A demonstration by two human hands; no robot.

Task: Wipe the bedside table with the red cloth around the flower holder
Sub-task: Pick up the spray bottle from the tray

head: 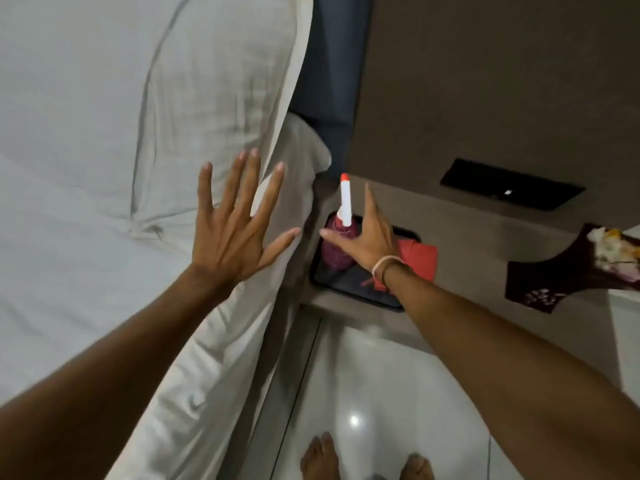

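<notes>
The bedside table (353, 308) is a small beige ledge beside the bed, with a dark tray-like top (349, 284). On it stands the flower holder (334, 252), a round maroon body with a white tube tipped in orange (345, 199). The red cloth (419, 256) lies folded on the tray's right side, partly under my wrist. My right hand (365, 239) hovers over the holder with fingers spread, thumb across its top, holding nothing. My left hand (235, 226) is open, fingers fanned, above the edge of the white bedding.
A white bed with a pillow (104, 133) fills the left. A beige wall panel with a dark switch plate (509, 190) rises behind the table. A dark cloth with flowers (568, 271) lies at the right. My bare feet (320, 459) stand on glossy white floor.
</notes>
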